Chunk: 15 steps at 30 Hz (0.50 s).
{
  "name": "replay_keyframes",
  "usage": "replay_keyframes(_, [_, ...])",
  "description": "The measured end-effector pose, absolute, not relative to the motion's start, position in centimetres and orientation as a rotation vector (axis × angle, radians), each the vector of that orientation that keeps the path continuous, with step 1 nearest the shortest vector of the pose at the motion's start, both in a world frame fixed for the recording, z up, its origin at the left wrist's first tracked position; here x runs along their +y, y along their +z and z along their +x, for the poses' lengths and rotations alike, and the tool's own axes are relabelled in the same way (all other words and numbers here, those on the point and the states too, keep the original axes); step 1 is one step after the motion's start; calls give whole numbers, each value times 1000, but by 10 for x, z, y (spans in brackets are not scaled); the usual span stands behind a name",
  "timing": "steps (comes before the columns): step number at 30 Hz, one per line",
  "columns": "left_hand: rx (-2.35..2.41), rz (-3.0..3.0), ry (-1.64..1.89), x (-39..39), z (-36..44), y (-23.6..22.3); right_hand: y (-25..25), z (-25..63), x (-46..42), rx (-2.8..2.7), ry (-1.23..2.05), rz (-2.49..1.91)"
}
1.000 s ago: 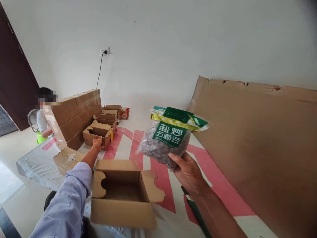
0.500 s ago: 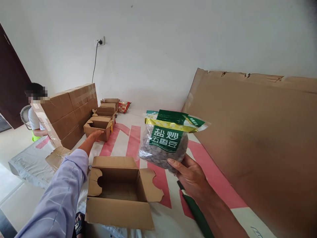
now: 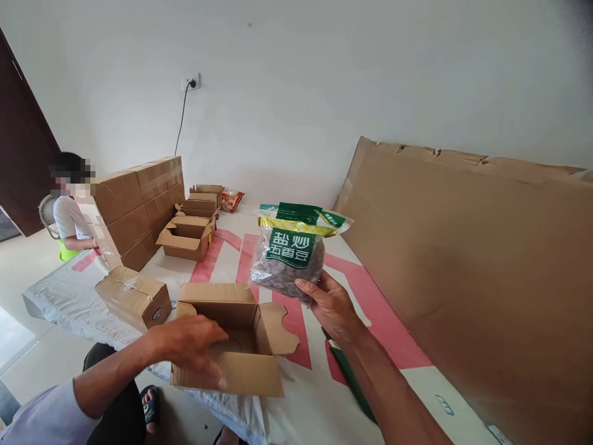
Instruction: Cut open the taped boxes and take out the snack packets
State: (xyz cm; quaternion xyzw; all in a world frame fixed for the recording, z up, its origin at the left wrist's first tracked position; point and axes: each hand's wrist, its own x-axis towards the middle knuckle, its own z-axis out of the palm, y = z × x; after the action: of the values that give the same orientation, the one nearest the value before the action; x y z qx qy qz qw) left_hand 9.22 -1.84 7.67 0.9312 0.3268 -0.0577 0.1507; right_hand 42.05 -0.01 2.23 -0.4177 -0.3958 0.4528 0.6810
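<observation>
The right hand (image 3: 331, 306) is pinching the snack bag (image 3: 290, 256) by its bottom edge above the open box (image 3: 231, 352), whose near-left corner the left hand (image 3: 192, 340) is seemingly gripping, so the top-heavy bag could be slipping out.

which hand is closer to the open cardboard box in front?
Left. The left hand is at the open cardboard box, over its left front edge. The right hand is up and to the right of it, holding the green-labelled snack bag.
</observation>
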Motion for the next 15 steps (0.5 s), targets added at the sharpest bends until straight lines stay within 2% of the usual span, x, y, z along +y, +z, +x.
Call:
replay_keyframes(5, [1038, 2772, -487, -35, 107, 58, 29, 415, -2, -828, 1011, -916])
replay_keyframes(10, [1153, 2968, -324, 32, 108, 76, 40, 411, -6, -843, 955, -909])
replay_keyframes(15, [1315, 2928, -346, 98, 72, 100, 47, 409, -12, -857, 950, -912])
